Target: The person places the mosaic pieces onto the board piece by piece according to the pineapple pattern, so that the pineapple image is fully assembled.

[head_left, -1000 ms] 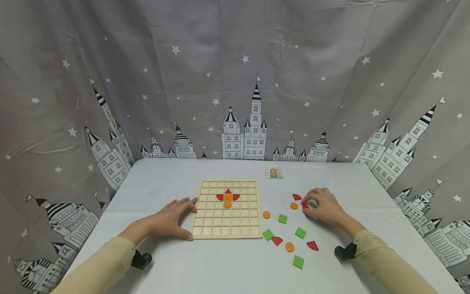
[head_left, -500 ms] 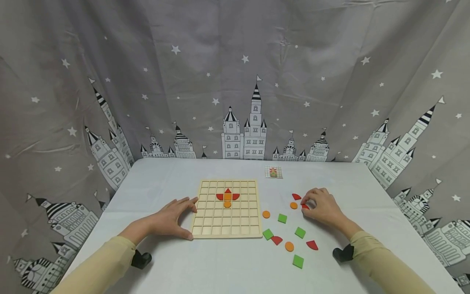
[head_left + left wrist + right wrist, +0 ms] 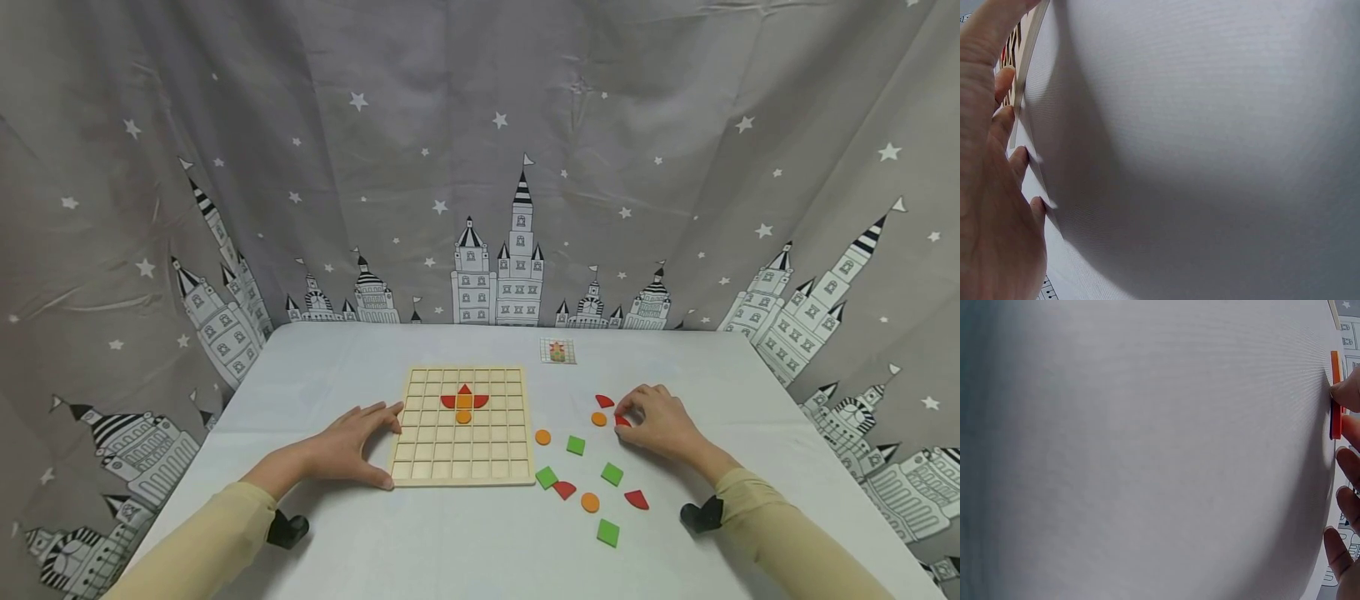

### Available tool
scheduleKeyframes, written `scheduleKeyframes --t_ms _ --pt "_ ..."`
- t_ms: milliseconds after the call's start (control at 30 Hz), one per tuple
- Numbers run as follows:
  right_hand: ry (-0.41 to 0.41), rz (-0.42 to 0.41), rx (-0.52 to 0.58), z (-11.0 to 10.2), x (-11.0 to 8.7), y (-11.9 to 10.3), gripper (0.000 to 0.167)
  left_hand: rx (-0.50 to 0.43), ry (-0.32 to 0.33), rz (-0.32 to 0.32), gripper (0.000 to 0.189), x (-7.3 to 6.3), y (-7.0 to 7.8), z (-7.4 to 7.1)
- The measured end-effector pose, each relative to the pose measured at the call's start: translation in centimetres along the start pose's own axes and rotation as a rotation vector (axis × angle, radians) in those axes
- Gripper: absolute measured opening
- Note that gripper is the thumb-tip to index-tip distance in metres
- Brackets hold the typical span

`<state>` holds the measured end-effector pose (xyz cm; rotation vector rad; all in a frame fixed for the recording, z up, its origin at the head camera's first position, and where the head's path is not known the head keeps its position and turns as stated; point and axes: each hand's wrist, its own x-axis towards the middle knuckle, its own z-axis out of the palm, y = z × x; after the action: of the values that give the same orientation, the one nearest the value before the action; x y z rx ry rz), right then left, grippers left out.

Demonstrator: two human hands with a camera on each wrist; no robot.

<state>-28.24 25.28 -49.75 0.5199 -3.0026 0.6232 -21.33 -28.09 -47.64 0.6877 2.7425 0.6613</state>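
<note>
A wooden grid board (image 3: 444, 452) lies flat on the white-covered table. In its upper middle cells sit a red triangle (image 3: 465, 389), an orange square (image 3: 464, 402) between two red quarter-circles, and an orange disc (image 3: 463, 417). My left hand (image 3: 337, 446) rests at the board's left edge, fingers spread, thumb by the lower left corner. To the right of the board, my right hand (image 3: 663, 427) pinches a red quarter-circle tile (image 3: 622, 421) between thumb and forefinger, low at the tabletop. The right wrist view catches the red tile (image 3: 1336, 422) edge-on beside the fingertips.
Loose tiles lie between board and right hand: several green squares (image 3: 612, 474), orange discs (image 3: 590, 502) and red quarter-circles (image 3: 637, 499). A small pattern card (image 3: 558, 351) is behind them. A grey castle-print curtain (image 3: 480, 125) hangs beyond the table's far edge.
</note>
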Motion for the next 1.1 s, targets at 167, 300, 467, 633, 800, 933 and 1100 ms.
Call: scheduleKeyframes --t_ms 167,300,467,633,800,933,1100 --pt "0.007 0.007 0.001 0.1 0.1 0.1 0.017 0.002 0.001 -0.001 0.075 0.0 0.0 0.0" --pt "0.022 -0.003 -0.016 0.3 0.2 0.2 0.015 0.003 -0.001 -0.001 0.075 0.0 0.1 -0.1" --pt "0.047 -0.025 -0.044 0.2 0.4 -0.2 0.015 0.003 -0.003 -0.004 0.076 0.0 0.0 -0.1" --pt "0.083 -0.093 -0.030 -0.5 1.3 -3.0 0.013 0.003 -0.006 -0.015 0.076 0.0 -0.1 -0.1" --pt "0.087 -0.165 0.018 0.1 2.8 -7.1 0.011 0.000 -0.006 -0.012 0.075 -0.1 0.0 -0.1" --pt "0.069 -0.220 0.066 1.4 4.2 -10.3 0.011 0.004 -0.011 -0.011 0.074 -0.1 0.1 -0.2" --pt "0.049 -0.294 0.059 3.3 6.1 -13.8 0.014 -0.007 -0.020 -0.022 0.072 -0.1 0.2 -0.3"
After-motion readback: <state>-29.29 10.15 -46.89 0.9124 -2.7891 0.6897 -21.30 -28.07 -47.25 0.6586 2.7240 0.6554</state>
